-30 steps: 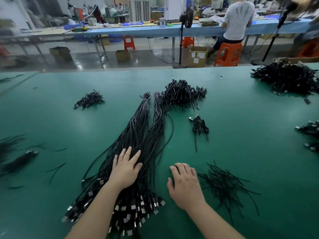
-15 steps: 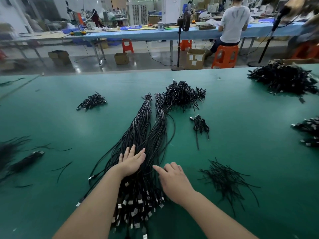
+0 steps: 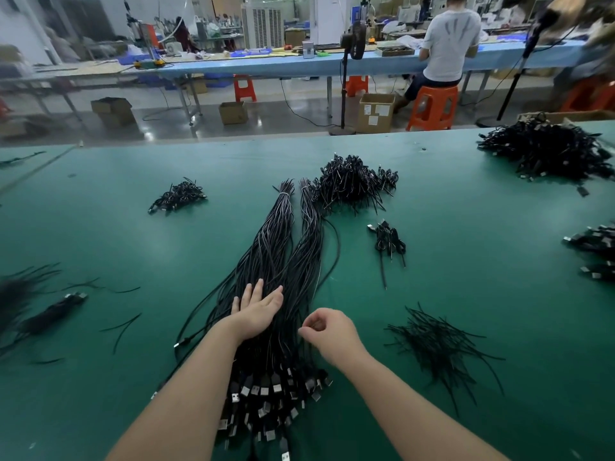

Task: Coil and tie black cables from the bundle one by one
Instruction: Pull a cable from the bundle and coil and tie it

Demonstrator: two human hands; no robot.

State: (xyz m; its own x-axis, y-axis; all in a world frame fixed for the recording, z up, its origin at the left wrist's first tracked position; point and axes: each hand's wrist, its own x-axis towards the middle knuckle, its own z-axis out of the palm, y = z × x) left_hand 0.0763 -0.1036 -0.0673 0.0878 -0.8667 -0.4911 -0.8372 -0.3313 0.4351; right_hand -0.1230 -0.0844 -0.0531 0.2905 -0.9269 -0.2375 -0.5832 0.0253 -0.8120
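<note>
A long bundle of black cables [image 3: 283,261] lies lengthwise on the green table [image 3: 466,261], tied at its far end, its USB plugs fanned out at the near end. My left hand [image 3: 258,311] lies flat on the bundle's left half, fingers spread. My right hand [image 3: 327,331] hovers at the bundle's right edge, fingers curled, thumb and forefinger pinched together on what looks like a single cable. A loose heap of black twist ties [image 3: 436,344] lies to the right of my right hand.
Piles of coiled cables sit behind the bundle [image 3: 352,181], at the far left [image 3: 178,197] and far right [image 3: 545,151]. One small coil [image 3: 387,239] lies right of the bundle. More cables line both side edges. A seated person [image 3: 446,44] works at a bench beyond.
My left hand slid further up the bundle. My right hand moved left from the bare table to the bundle's edge and curled its flat fingers into a pinch.
</note>
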